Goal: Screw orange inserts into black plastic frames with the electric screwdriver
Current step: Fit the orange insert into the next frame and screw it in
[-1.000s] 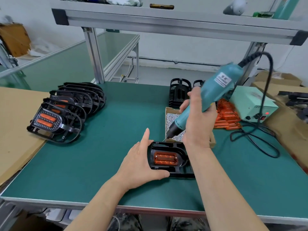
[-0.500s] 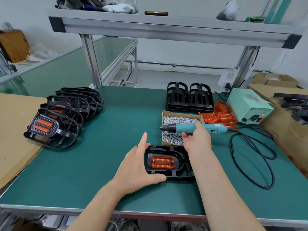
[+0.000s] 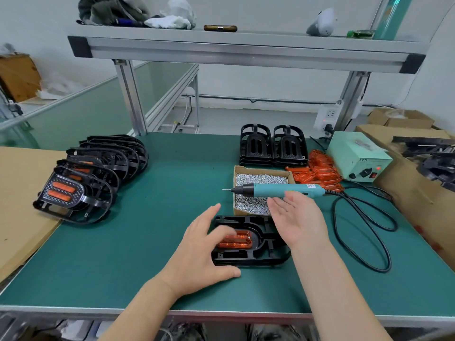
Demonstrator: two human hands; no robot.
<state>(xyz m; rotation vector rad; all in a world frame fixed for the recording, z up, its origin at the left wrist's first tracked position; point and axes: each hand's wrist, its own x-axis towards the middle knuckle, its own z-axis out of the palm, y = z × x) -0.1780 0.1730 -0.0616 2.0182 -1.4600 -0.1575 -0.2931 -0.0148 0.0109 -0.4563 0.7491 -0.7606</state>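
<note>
A black plastic frame (image 3: pixel 266 257) lies flat on the green mat near the front edge, with an orange insert (image 3: pixel 240 241) seated in its middle. My left hand (image 3: pixel 202 252) rests on the frame's left end, fingers spread over the insert and thumb along the near rim. Over the frame's right end hovers my right hand (image 3: pixel 299 221), fingers straight, holding nothing. The teal electric screwdriver (image 3: pixel 278 190) lies across the cardboard box of screws (image 3: pixel 248 205), bit pointing left.
Finished frames (image 3: pixel 81 183) lean in a row at the left. Two stacks of bare black frames (image 3: pixel 273 146) and a pile of orange inserts (image 3: pixel 320 172) sit at the back right. The power supply (image 3: pixel 358 159) and its looping black cable (image 3: pixel 379 227) occupy the right side.
My right hand laid the screwdriver down across the screw box, let go of it and drew back over the frame. My left hand slid further onto the frame.
</note>
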